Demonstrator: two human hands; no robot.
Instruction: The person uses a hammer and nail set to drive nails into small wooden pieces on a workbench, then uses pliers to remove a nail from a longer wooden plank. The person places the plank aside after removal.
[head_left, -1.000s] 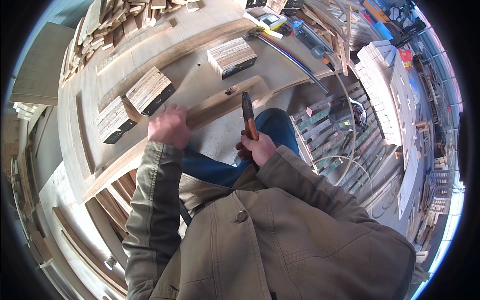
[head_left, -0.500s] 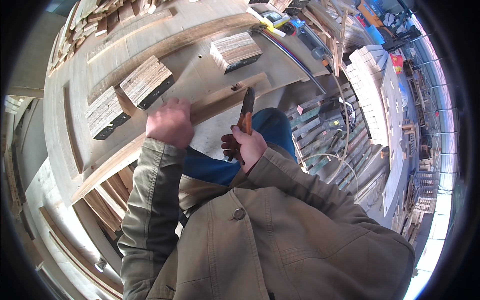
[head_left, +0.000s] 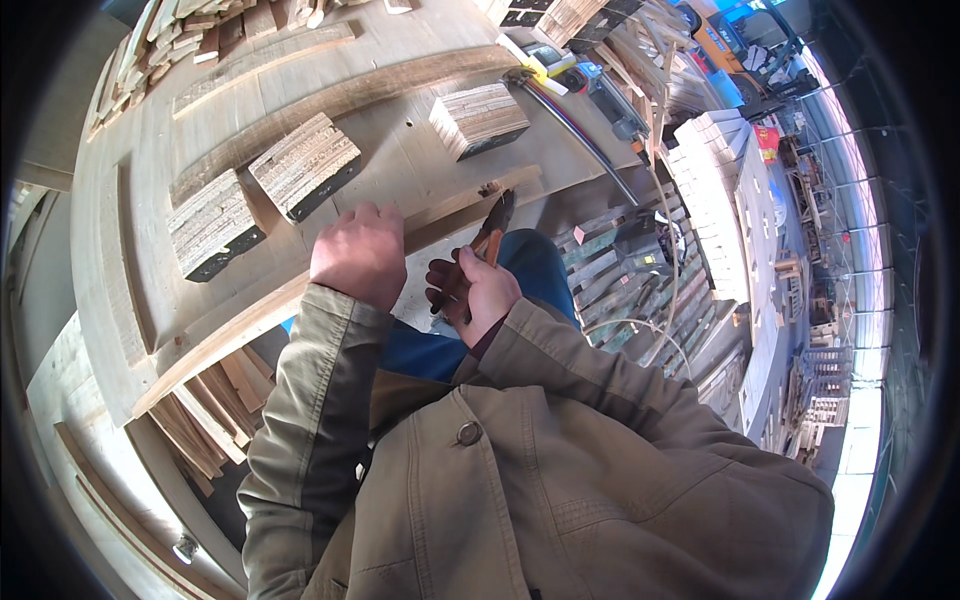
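Observation:
My right hand point(head_left: 485, 298) holds pliers point(head_left: 494, 232) with orange handles and a dark metal head. The head reaches a dark mark point(head_left: 490, 188) near the far end of a wooden strip point(head_left: 455, 207); whether the jaws touch it I cannot tell. This strip lies along the near edge of the wooden table. Over its left part sits my left hand point(head_left: 358, 255), fingers curled down and closed on it, the fingertips partly hidden. Beyond my left hand stand two layered wooden blocks with dark sides, one in the middle point(head_left: 303, 165) and one at the left point(head_left: 213, 225).
A third block point(head_left: 478, 120) stands farther back on the wooden table point(head_left: 390, 150). Behind it are a long curved board point(head_left: 340, 95) and piled wood pieces point(head_left: 180, 35). A yellow tool point(head_left: 545, 65) and hoses point(head_left: 580, 130) lie at the back right. Slatted pallets point(head_left: 630, 260) are below right.
The pliers' head has tilted rightward and lies close to the strip's dark mark. My left hand has shifted slightly right along the strip. The whole view has turned a little.

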